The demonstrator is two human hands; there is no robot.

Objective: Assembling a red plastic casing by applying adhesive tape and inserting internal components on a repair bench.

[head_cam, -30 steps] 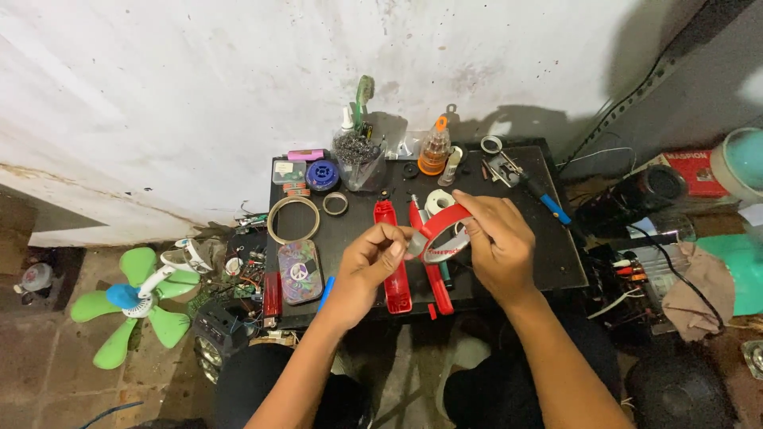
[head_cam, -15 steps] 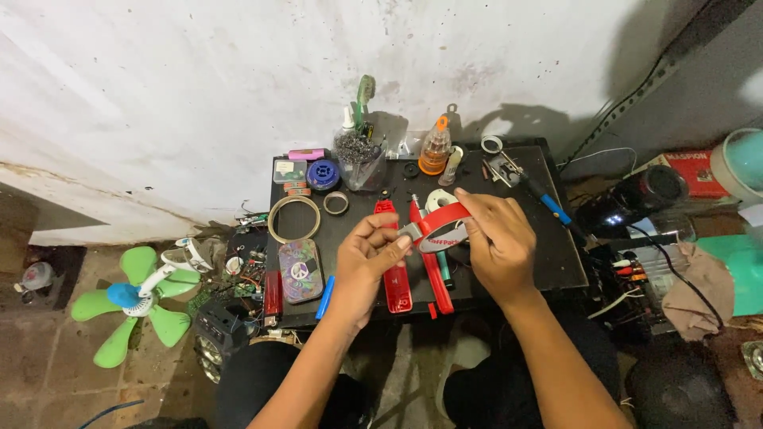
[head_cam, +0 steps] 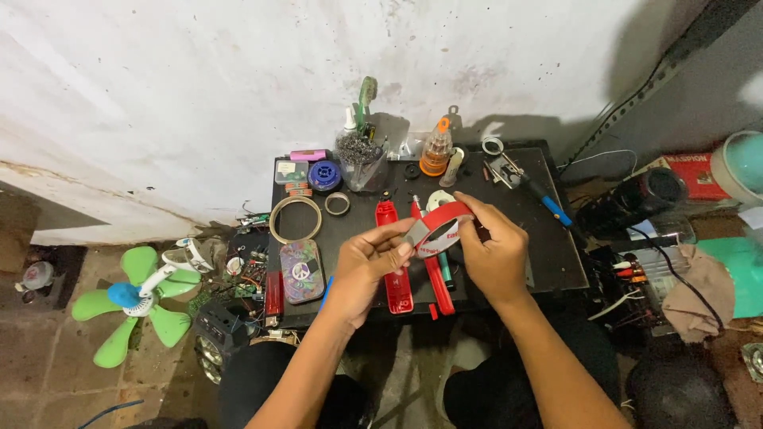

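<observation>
Head view looks down on a small black table (head_cam: 556, 262) against a stained wall, where both hands meet over its front middle. Left hand (head_cam: 367, 266) pinches the grey end of a curved red strip (head_cam: 447, 216), and right hand (head_cam: 494, 256) is closed on the strip's other end. Held only by fingertips, the strip could spring free and drop off the front edge onto the floor. Just beneath it lie two red casing halves (head_cam: 395, 270) and a screwdriver; a slip might knock them toward that edge, or sweep them into the patterned tin (head_cam: 302, 270) near the left edge.
</observation>
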